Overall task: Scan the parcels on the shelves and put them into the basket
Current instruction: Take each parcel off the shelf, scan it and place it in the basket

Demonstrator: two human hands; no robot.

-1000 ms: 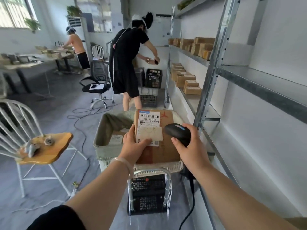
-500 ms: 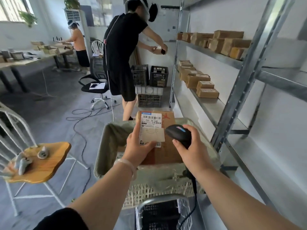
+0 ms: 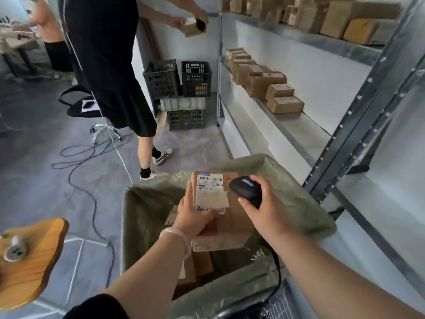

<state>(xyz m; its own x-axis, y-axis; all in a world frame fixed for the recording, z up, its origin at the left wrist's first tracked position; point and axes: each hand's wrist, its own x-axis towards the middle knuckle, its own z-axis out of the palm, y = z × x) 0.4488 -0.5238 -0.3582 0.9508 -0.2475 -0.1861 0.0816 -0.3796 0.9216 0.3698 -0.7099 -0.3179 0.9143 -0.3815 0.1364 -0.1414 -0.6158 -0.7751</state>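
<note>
Cardboard parcel [image 3: 226,217] is hovering over the lined basket [image 3: 147,203], label up for reading | left hand [image 3: 195,217] is clasping its near edge | right hand [image 3: 264,208] is clenching the barcode scanner [image 3: 246,189], aiming just beside the label.

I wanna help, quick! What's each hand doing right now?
Left hand: fingers closed on the parcel, above the basket.
Right hand: fingers closed on the black scanner.

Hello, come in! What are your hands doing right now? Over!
Left hand holds parcel over basket. Right hand aims scanner at label. Nothing blocking.
</note>
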